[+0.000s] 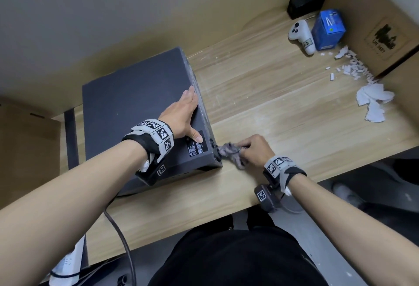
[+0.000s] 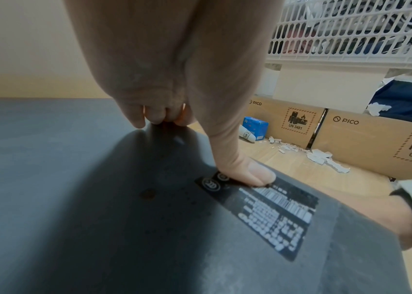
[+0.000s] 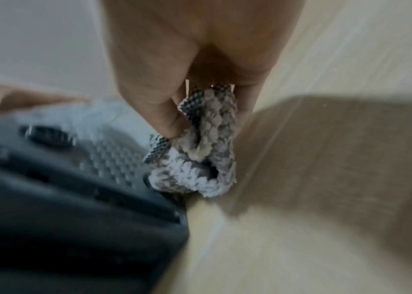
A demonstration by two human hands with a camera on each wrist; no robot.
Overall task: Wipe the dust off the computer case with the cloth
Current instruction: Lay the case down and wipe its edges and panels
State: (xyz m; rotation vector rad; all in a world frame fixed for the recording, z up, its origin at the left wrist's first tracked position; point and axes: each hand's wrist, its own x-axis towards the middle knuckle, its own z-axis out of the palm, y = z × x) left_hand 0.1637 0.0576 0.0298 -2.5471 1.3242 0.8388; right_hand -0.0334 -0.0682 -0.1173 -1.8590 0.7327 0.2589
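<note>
A dark grey computer case [image 1: 136,106] lies on its side on the wooden desk [image 1: 283,113]. My left hand [image 1: 183,115] rests flat on its top panel [image 2: 61,179], fingers straight, thumb on a black label [image 2: 273,210]. My right hand [image 1: 254,147] grips a bunched grey cloth [image 1: 230,150] against the case's near right corner. In the right wrist view the thumb and fingers pinch the cloth [image 3: 205,151], which touches the case's perforated side [image 3: 109,159].
At the far right of the desk stand a white controller [image 1: 301,34], a blue box [image 1: 328,29], a cardboard box [image 1: 371,20] and torn white paper scraps [image 1: 371,99]. A black cable [image 1: 122,240] hangs off the near edge. A white basket [image 2: 351,29] stands behind.
</note>
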